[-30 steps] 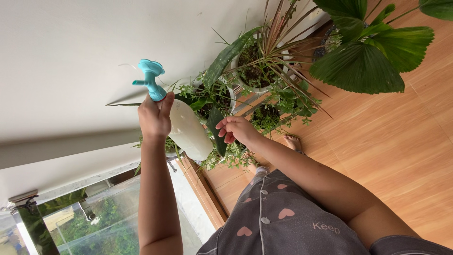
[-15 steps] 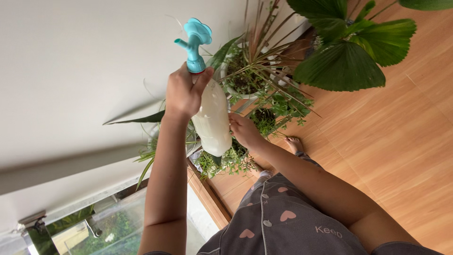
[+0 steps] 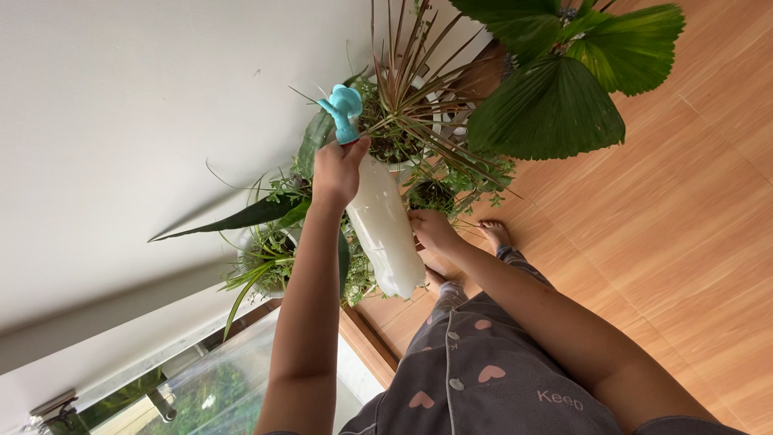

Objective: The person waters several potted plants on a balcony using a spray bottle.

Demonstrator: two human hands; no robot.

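Bottle (image 3: 385, 225) has swung over from the wall side, its blue spout (image 3: 345, 109) now tipped over the spiky plant (image 3: 407, 97). Left hand (image 3: 338, 171) wraps the neck tight, arm stretched fwd. Right hand (image 3: 433, 231) sits beside the bottle's base, fingers curled; can't tell if it's holding a leaf. Best to keep the tilt slow & aim at the soil, not the leaves.

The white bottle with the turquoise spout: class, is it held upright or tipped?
Tipped. The left hand grips the white bottle at its neck, slanting its turquoise spout toward the potted plants.
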